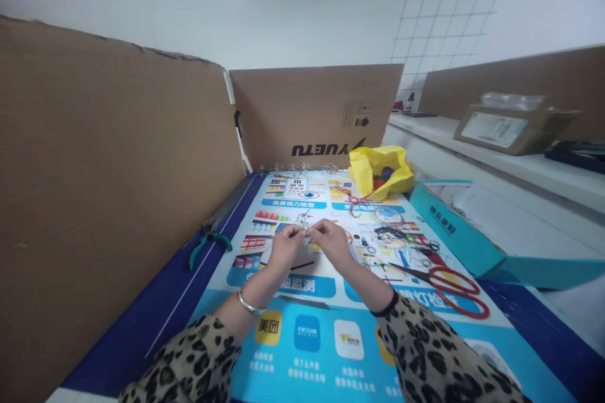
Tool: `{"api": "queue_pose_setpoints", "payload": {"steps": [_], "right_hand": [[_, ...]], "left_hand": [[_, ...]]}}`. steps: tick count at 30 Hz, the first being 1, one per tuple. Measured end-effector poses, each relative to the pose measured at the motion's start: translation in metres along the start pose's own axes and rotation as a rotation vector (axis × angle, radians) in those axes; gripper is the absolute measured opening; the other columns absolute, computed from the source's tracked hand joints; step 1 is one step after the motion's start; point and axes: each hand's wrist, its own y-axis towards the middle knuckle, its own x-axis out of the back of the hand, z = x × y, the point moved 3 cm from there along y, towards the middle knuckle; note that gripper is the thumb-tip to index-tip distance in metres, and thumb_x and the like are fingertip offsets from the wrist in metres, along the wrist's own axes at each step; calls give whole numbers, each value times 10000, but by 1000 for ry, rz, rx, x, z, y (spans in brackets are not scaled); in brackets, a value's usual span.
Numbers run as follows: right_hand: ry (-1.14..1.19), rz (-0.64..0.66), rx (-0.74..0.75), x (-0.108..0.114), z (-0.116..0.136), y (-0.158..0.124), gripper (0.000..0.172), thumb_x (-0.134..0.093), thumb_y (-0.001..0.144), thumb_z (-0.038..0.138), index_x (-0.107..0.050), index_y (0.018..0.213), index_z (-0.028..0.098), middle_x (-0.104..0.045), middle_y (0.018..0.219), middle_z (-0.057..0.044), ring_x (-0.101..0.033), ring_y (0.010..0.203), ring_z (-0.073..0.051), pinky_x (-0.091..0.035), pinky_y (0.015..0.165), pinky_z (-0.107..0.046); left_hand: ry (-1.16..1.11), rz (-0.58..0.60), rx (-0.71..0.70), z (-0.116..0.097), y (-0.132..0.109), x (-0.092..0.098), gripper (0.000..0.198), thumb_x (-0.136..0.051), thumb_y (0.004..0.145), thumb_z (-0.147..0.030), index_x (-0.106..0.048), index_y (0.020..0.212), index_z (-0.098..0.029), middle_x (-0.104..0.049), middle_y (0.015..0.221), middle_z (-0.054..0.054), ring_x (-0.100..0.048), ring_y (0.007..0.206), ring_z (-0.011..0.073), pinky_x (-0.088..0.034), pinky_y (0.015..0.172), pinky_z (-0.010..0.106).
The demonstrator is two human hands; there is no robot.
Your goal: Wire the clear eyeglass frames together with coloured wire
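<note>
"Pinching from both sides, your left hand point(285, 245) and right hand point(331, 244) face each other over the desk point(137, 340), fingertips nearly touching."

"What is between your fingertips?"

"A small pale wiry piece point(304, 219), about midway between the desk's left and right edges and nearer its far edge than its near one. Each thumb and forefinger look pressed together on it. It is too small for me to tell you its exact shape."

"Which way does it run from you, and which of your hands is nearer?"

"It pokes out just beyond your fingertips, its long axis seeming to point away from you towards the far edge, though I cannot be sure. Neither hand is clearly nearer: your left meets it from the left, your right from the right."

"And what lies either side of you?"

"By the desk's left edge, well apart from your left hand, are teal-handled pliers point(202, 244). Towards the right edge lie red-handled scissors point(432, 278), blade tips near your right wrist. A yellow bag point(360, 170) stands by the far right corner; a teal box point(447, 227) sits along the right edge."
</note>
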Motion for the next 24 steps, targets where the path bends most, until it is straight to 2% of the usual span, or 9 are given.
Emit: {"api": "queue_pose_setpoints", "payload": {"steps": [2, 7, 9, 12, 14, 16, 19, 22, 24], "right_hand": [[76, 93, -120, 7, -3, 9, 128, -614, 655, 288, -542, 616, 190, -557, 528, 34, -531, 527, -120, -421, 513, -233], [114, 319, -263, 32, 2, 35, 143, -644, 601, 244, -520, 621, 175, -568, 475, 19, -509, 422, -96, -384, 400, -191], [107, 374, -286, 41, 5, 45, 151, -656, 581, 232, -524, 620, 170, -599, 506, 1, -523, 425, -94, -383, 388, -182], [61, 377, -288, 51, 9, 61, 143, -652, 561, 207, -520, 596, 165, -638, 558, -25, -546, 437, -103, -371, 369, -177], [4, 339, -268, 53, 10, 74, 130, -651, 544, 175, -525, 570, 160, -644, 553, -35, -557, 436, -118, -372, 368, -187], [-66, 256, -221, 52, 12, 87, 125, -645, 528, 140, -523, 540, 161, -615, 495, -17, -558, 432, -132, -383, 389, -205], [-161, 27, -92, 48, 15, 100, 115, -598, 570, 147, -494, 535, 180, -533, 436, 36, -544, 466, -133, -390, 456, -224], [-217, -203, 52, 35, 14, 92, 90, -516, 667, 218, -472, 590, 201, -542, 535, 33, -534, 577, -138, -396, 554, -247], [-246, -258, 109, 21, 8, 77, 119, -504, 690, 257, -463, 589, 209, -545, 565, 23, -519, 598, -146, -395, 588, -262]], "left_hand": [[26, 74, 18, -6, 6, 5, 182, -606, 642, -313, -549, 634, -141, -488, 555, -38, -413, 519, 74, -326, 517, 202], [204, 363, 24, -28, 37, 17, 166, -575, 656, -308, -511, 671, -156, -499, 539, -36, -386, 449, 62, -273, 441, 185], [255, 422, 16, -36, 53, 21, 131, -551, 665, -283, -503, 683, -162, -548, 576, -22, -401, 440, 62, -271, 429, 181], [320, 455, -5, -47, 78, 23, 78, -563, 648, -228, -519, 647, -163, -562, 562, -15, -437, 442, 77, -291, 435, 189], [361, 422, -35, -54, 94, 21, 59, -585, 617, -178, -530, 601, -166, -546, 529, -17, -465, 460, 96, -312, 459, 203], [386, 338, -81, -62, 107, 18, 93, -600, 583, -132, -524, 547, -172, -528, 514, -20, -483, 503, 114, -330, 503, 216], [376, 154, -146, -68, 117, 10, 150, -600, 574, -111, -491, 499, -182, -482, 501, -19, -498, 609, 144, -343, 586, 230], [306, -13, -166, -56, 106, -1, 136, -568, 646, -180, -479, 544, -188, -479, 533, -17, -503, 666, 156, -354, 633, 243], [233, -64, -146, -38, 89, -10, 144, -530, 701, -246, -478, 582, -184, -503, 555, -16, -503, 634, 143, -367, 622, 243]]}}
